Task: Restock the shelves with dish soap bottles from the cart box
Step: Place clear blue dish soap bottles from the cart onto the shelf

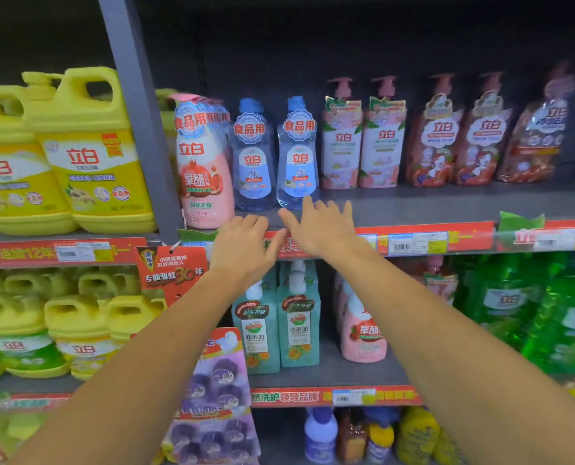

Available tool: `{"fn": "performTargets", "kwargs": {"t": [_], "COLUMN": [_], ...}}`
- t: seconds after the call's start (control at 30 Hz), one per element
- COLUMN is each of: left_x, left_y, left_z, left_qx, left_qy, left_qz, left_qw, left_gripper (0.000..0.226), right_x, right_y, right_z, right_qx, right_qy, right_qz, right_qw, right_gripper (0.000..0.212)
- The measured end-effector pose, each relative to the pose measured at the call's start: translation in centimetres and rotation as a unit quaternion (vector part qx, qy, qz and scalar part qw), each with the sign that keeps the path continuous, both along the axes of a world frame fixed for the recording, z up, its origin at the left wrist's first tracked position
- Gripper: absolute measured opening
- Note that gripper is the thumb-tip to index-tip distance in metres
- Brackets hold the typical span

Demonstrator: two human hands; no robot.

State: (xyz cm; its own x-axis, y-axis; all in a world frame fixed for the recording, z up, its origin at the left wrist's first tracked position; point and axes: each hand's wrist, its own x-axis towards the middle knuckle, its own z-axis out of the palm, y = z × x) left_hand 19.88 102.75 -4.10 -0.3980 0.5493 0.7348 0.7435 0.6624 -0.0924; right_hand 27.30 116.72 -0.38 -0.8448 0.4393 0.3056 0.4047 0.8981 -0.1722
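My left hand and right hand are both released and empty, at the shelf edge by two blue soap bottles. Next I must fetch another; the cart box is hidden.

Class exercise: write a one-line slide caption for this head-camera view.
Two empty hands, left and right, reach toward two clear blue dish soap bottles on the grey metal shelf.

Two bare forearms, no sleeves; hands w/o gloves or rings
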Motion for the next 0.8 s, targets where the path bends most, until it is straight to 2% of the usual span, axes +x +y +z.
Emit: {"fn": "performTargets", "kwargs": {"t": [0.17,0.3,0.4,0.5,0.67,0.8], "left_x": [0.9,1.5,2.3,4.1,9.2,16.5], "left_y": [0.1,-0.1,-0.8,-0.7,3.3,7.7], "left_z": [0.5,0.2,-1.3,-3.2,-7.1,-8.1], "left_qx": [-0.062,-0.067,-0.067,-0.136,-0.21,-0.207], "left_qy": [-0.045,-0.041,0.029,0.084,0.03,-0.019], "left_qz": [0.04,0.032,-0.04,-0.13,-0.225,-0.309], "left_qw": [0.996,0.996,0.996,0.979,0.951,0.928], "left_gripper": [0.046,0.056,0.061,0.065,0.058,0.055], "right_x": [2.5,4.2,6.1,9.7,19.1,27.5], "right_y": [-0.9,-1.4,-1.8,-1.6,-0.8,0.3], "right_z": [-1.7,-3.1,-4.9,-7.4,-10.6,-11.5], "right_qx": [0.091,0.126,0.123,0.109,0.044,-0.005], "right_qy": [0.021,0.035,0.053,0.031,-0.048,-0.072], "right_qz": [-0.012,-0.022,-0.017,-0.045,-0.086,-0.145], "right_qw": [0.996,0.991,0.991,0.993,0.994,0.987], "right_gripper": [0.071,0.073,0.075,0.075,0.07,0.067]}}
